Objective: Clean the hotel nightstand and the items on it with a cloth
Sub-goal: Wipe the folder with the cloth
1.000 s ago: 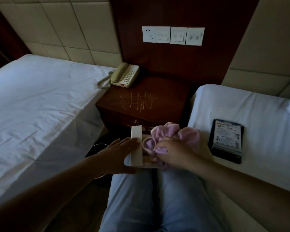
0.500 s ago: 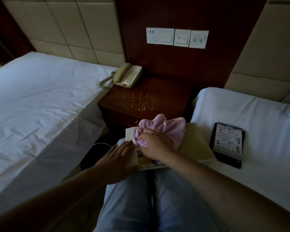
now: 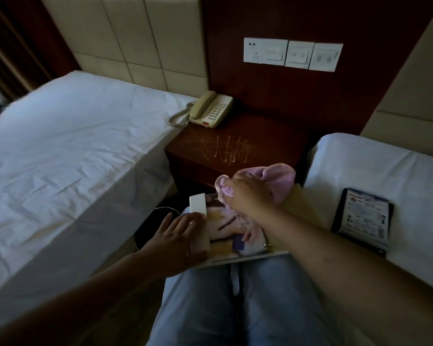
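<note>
A printed booklet with a picture cover (image 3: 238, 233) lies across my lap. My left hand (image 3: 178, 240) rests flat on its white left edge, fingers straight. My right hand (image 3: 248, 196) grips a bunched pink cloth (image 3: 280, 178) and holds it above the booklet's far end, near the front of the dark wooden nightstand (image 3: 273, 146). Pale scratch-like streaks (image 3: 225, 151) mark the nightstand top. A beige telephone (image 3: 210, 112) with a coiled cord sits at its back left corner.
White beds flank the nightstand, one on the left (image 3: 68, 158) and one on the right (image 3: 375, 176). A dark folder with a printed card (image 3: 363, 218) lies on the right bed. A switch and socket panel (image 3: 293, 54) is on the wall. A dark bin (image 3: 155, 221) stands below.
My right hand has lifted the pink cloth off the booklet and carried it forward toward the nightstand, uncovering the picture cover. My left hand stays on the booklet's left edge.
</note>
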Motion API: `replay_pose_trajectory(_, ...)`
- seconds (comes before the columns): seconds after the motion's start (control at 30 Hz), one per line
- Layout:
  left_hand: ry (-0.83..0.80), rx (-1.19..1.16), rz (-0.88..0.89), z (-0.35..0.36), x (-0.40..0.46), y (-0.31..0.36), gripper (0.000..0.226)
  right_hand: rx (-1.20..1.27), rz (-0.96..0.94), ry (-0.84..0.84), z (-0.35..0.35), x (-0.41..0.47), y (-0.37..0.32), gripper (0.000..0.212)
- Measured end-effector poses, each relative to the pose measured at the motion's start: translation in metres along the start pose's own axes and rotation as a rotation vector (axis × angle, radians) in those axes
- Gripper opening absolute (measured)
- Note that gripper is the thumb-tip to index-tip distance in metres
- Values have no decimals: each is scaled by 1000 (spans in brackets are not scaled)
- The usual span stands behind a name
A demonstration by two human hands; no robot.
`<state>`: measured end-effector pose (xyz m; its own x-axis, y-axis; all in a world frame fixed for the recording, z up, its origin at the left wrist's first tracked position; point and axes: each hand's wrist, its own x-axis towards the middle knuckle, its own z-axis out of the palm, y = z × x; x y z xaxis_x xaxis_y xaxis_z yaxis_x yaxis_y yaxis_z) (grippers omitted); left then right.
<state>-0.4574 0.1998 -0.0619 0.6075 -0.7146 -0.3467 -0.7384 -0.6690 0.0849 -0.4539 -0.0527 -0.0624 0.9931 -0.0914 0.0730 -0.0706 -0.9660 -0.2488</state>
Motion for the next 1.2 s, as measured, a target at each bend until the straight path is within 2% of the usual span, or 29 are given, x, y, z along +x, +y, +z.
replay_pose_trajectory(0.07,-15,2,-7,-1,5,0,118,7,74,2,6,14,-13,27)
replay_pose_trajectory(0.17,-6,10,-22,-2,9,-1,116,112,-68,17,10,2,-36,22)
replay_pose_trajectory(0.23,38,-13,-23,-5,11,-2,118,83,-193,82,11,-21,-28,22)
replay_pose_trajectory(0.27,61,-17,-19,-6,12,-4,120,76,-282,38,9,-30,-18,23)
replay_pose_trajectory(0.33,69,-6,-14,-7,16,-5,119,-24,-500,-176,-8,-36,2,20)
replay_pose_trajectory(0.37,64,2,-13,-6,19,-4,118,41,-627,-225,-19,-30,13,19)
replay_pose_trajectory(0.4,59,4,-13,-5,21,-3,118,298,-643,-258,-17,-21,25,21)
replay_pose_trajectory(0.43,54,1,-12,-6,24,-1,119,370,-513,-248,-25,-16,29,25)
replay_pose_trajectory(0.47,52,-2,-12,-6,26,0,120,229,-451,-224,-14,-12,30,29)
replay_pose_trajectory(0.5,49,-3,-11,-7,28,1,121,141,-247,-224,-13,-20,19,28)
replay_pose_trajectory(0.53,46,0,-8,-8,29,2,121,16,-112,-71,-6,-27,8,28)
replay_pose_trajectory(0.57,47,3,-2,-7,29,2,120,64,-91,22,3,-39,-5,27)
replay_pose_trajectory(0.63,125,7,22,-4,27,0,119,243,-220,-2,6,-67,-28,29)
replay_pose_trajectory(0.7,238,16,57,3,27,-3,121,294,-363,-52,6,-89,-12,29)
replay_pose_trajectory(0.77,196,9,46,4,28,-5,126,279,-434,-115,-10,-99,9,25)
replay_pose_trajectory(0.8,149,-1,27,3,28,-5,127,249,-441,-140,-15,-99,20,21)
replay_pose_trajectory(0.87,96,-17,-6,1,29,-1,129,215,-320,-112,-27,-83,35,17)
replay_pose_trajectory(0.93,81,-35,-25,-1,29,3,129,113,-170,-39,-21,-55,43,22)
replay_pose_trajectory(1.0,81,-57,-37,-1,28,2,128,19,-89,-50,-10,-45,29,30)
replay_pose_trajectory(1.03,91,-60,-38,0,27,-1,129,34,-109,-60,-4,-49,17,31)
replay_pose_trajectory(1.1,96,-39,-25,0,24,-5,130,113,-295,-28,2,-68,-1,27)
replay_pose_trajectory(1.2,59,-32,-15,0,22,-4,130,204,-430,-116,-18,-84,11,26)
